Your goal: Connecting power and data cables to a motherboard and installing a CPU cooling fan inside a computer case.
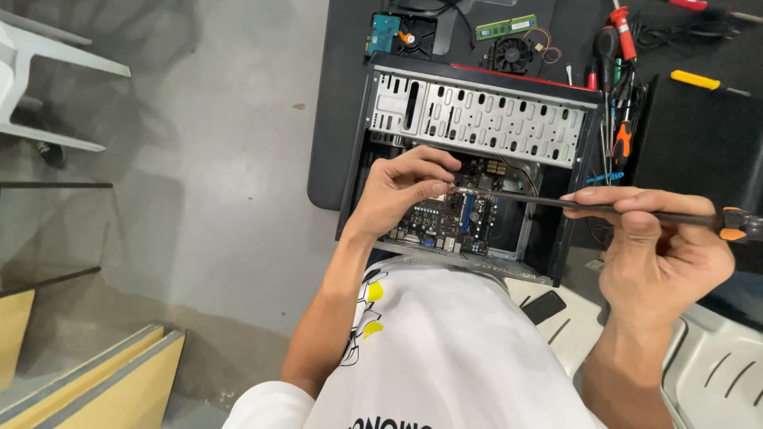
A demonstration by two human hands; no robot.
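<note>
An open black computer case lies on a dark table, its motherboard showing inside. My right hand grips a long screwdriver with a black and orange handle, its shaft running left over the case. My left hand reaches into the case, and its fingertips pinch the screwdriver's tip just above the board. Whether a screw sits at the tip I cannot tell. My white shirt fills the bottom of the view.
Behind the case lie a hard drive, a memory stick, a small fan and several screwdrivers. A phone rests on a white plastic chair. Grey floor and wooden steps are at left.
</note>
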